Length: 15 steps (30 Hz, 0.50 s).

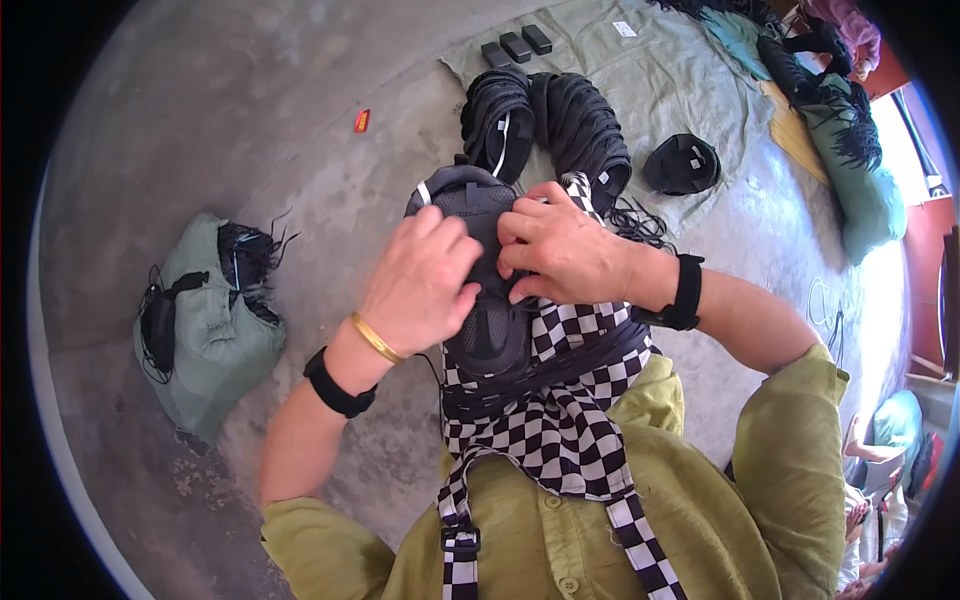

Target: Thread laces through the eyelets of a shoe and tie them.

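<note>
On my lap lies a black, cap-like padded piece (487, 335), with mesh panels, a rounded end toward me and a pale strip on its far left edge. My left hand (422, 272) is closed over its left side, fingers curled down onto it. From the right, my right hand (560, 245) has its fingers bent and pressed against the piece's middle. The fingers hide much of that middle, so the exact spot they grip is not visible. Under it is a black-and-white checkered apron (545, 430).
Nested stacks of black cap-like pieces (580, 115) lie ahead on a grey-green cloth (665, 75), near a single black cap (683, 163) and dark blocks (515, 47). A green sack (215, 335) sits at left; a small red packet (362, 121) lies on the floor. Other people sit at right.
</note>
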Each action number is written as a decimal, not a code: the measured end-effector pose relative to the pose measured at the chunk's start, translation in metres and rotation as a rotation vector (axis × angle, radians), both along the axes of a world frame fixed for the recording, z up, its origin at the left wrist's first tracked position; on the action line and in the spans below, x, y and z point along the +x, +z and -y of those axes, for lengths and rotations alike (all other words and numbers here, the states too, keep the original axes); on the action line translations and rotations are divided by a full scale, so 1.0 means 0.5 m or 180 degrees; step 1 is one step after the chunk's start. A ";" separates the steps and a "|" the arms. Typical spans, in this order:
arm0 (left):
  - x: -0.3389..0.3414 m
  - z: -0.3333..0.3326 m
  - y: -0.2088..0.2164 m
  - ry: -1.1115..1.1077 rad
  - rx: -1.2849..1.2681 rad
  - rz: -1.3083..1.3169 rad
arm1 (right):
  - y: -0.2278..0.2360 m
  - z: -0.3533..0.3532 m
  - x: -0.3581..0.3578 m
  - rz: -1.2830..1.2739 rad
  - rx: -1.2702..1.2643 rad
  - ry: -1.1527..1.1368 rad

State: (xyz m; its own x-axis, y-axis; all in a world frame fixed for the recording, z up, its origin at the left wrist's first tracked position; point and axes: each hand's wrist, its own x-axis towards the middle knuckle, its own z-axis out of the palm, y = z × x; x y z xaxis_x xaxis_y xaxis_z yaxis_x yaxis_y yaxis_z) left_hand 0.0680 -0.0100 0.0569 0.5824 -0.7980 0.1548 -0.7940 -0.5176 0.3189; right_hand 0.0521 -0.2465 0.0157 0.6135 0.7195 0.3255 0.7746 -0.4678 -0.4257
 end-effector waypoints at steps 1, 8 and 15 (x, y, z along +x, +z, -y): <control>-0.001 0.015 0.001 -0.0223 -0.0166 0.0343 | -0.004 0.001 -0.005 0.0007 -0.0094 0.0022; 0.011 0.039 -0.039 -0.0450 0.0363 -0.0250 | -0.020 0.014 -0.032 0.0199 -0.0129 -0.0027; 0.032 0.045 -0.046 -0.0479 0.0736 -0.0807 | -0.046 0.010 -0.040 0.0179 0.0114 -0.0213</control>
